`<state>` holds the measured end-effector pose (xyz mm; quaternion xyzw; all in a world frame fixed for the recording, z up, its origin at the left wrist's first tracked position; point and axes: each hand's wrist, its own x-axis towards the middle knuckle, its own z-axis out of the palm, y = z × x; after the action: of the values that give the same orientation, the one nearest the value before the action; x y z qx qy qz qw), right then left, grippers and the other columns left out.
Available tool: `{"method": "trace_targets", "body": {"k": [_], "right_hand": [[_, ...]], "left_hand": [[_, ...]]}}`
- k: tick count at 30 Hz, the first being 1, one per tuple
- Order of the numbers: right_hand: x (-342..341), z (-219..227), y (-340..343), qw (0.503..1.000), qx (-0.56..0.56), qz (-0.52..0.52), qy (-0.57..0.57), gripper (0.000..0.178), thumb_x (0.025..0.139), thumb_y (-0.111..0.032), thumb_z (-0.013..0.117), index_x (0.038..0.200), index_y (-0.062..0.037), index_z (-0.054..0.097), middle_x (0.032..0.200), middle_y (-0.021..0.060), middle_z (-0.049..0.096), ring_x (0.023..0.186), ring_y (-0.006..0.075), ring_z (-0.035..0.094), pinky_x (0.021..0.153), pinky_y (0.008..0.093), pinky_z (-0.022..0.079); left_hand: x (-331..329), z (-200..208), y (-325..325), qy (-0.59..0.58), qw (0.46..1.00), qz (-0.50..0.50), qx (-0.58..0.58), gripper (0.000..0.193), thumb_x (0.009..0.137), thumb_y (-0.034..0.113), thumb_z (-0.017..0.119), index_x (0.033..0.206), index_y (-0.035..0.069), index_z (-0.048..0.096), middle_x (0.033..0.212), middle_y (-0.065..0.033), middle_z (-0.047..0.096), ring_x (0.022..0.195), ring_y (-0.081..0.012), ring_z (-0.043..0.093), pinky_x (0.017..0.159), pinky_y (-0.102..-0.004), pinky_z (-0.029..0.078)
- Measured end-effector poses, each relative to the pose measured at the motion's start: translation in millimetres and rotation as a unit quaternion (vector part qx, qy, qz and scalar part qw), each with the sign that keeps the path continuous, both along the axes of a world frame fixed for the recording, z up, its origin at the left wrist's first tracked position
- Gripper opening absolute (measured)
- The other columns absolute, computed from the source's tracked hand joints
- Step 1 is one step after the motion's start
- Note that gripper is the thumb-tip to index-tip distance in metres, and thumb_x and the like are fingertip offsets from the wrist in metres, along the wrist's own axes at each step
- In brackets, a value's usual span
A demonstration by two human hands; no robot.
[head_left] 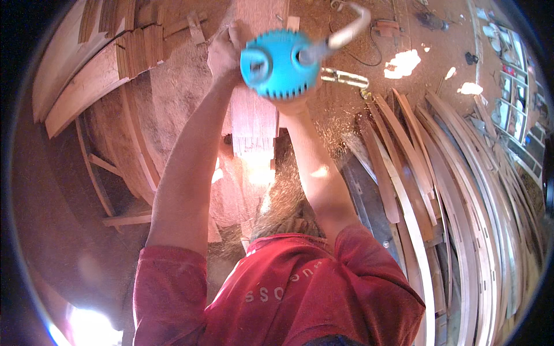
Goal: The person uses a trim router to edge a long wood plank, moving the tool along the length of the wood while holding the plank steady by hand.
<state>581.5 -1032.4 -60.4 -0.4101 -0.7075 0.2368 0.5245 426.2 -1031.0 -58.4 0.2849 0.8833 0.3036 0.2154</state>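
Observation:
A round blue router sits over a wooden board and hides the board surface below it. Against the router's left side, my left hand is closed on its grip, which is mostly hidden. My right hand wraps the near right side of the router, with its fingers largely covered by the housing. A blurred grey cord leaves the router's top, and a shiny metal rod sticks out to its right. Wood chips spray beside my right forearm.
Long wooden strips lie in a row on the right. Stacked planks and a wooden frame stand on the left. A black cable curls on the dusty floor, and shelving stands at the far right.

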Motion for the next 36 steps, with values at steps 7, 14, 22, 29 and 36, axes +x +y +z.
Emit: {"method": "trace_targets", "body": {"k": [7,14,22,29,36], "right_hand": [[42,-12,-91,0.990,-0.083,0.058,0.096,0.048,0.085,-0.032,0.077,0.124,-0.0084,0.062,0.116,0.0151,0.068,0.099,0.0358,0.069,0.082,0.0481,0.057],[79,8,-149,0.993,0.057,0.095,0.031,0.058,0.090,-0.019,0.077,0.136,-0.0118,0.043,0.123,0.0205,0.065,0.105,0.0388,0.068,0.086,0.0533,0.058],[68,-21,-126,0.991,-0.080,0.100,0.049,0.057,0.090,-0.022,0.076,0.137,-0.0117,0.045,0.118,0.0198,0.066,0.100,0.0360,0.068,0.085,0.0505,0.058],[38,-18,-67,0.983,-0.081,0.120,0.113,0.058,0.093,-0.033,0.070,0.143,-0.0143,0.047,0.121,0.0187,0.065,0.108,0.0380,0.065,0.091,0.0521,0.054],[0,-37,15,0.999,0.007,-0.032,-0.025,0.050,0.086,-0.048,0.070,0.121,-0.0118,0.064,0.109,0.0141,0.071,0.098,0.0364,0.070,0.083,0.0468,0.057]], "left_hand": [[-5,3,-4,0.032,0.998,-0.043,0.037,0.064,0.105,0.056,0.034,0.110,0.005,0.073,0.108,-0.0271,0.071,0.108,-0.0487,0.065,0.093,-0.0538,0.050],[-4,4,-2,0.032,0.998,-0.037,0.026,0.063,0.106,0.054,0.034,0.110,0.005,0.073,0.107,-0.0275,0.071,0.108,-0.0499,0.065,0.093,-0.0558,0.050],[0,10,1,0.029,0.999,-0.034,0.016,0.061,0.106,0.053,0.036,0.112,0.004,0.072,0.107,-0.0295,0.070,0.108,-0.0503,0.064,0.092,-0.0564,0.050],[-4,7,-4,0.036,0.999,-0.028,-0.001,0.059,0.106,0.053,0.034,0.115,0.008,0.072,0.113,-0.0275,0.069,0.108,-0.0504,0.064,0.093,-0.0568,0.049],[-1,13,2,0.004,0.999,-0.038,0.013,0.057,0.106,0.051,0.035,0.113,0.008,0.071,0.116,-0.0265,0.068,0.108,-0.0502,0.063,0.092,-0.0562,0.050]]}}
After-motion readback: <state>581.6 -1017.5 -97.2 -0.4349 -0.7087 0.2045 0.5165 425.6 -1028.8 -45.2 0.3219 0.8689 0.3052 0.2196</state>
